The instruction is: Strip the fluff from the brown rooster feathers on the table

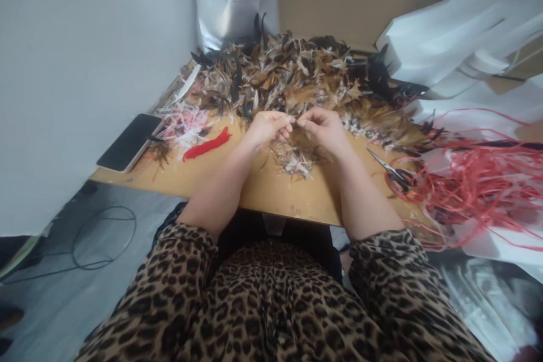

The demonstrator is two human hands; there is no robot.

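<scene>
My left hand (271, 125) and my right hand (323, 127) meet above the middle of the table, fingertips pinched and almost touching. Whatever lies between the fingers is too small to make out. Just below them rests a small bunch of brown feathers (297, 164) with pale, fluffy ends. Behind the hands spreads a large heap of brown and black feathers (275, 73). A bundle of red thread (207, 144) lies left of my left hand. Scissors with dark handles (392, 169) lie to the right of my right forearm.
A phone (129, 142) sits at the table's left edge, beside white and pink shreds (184, 123). Tangled red strips (479, 186) cover the right side. At the back stands a silver bag (235, 5). The brown table (220, 181) ends just before my body.
</scene>
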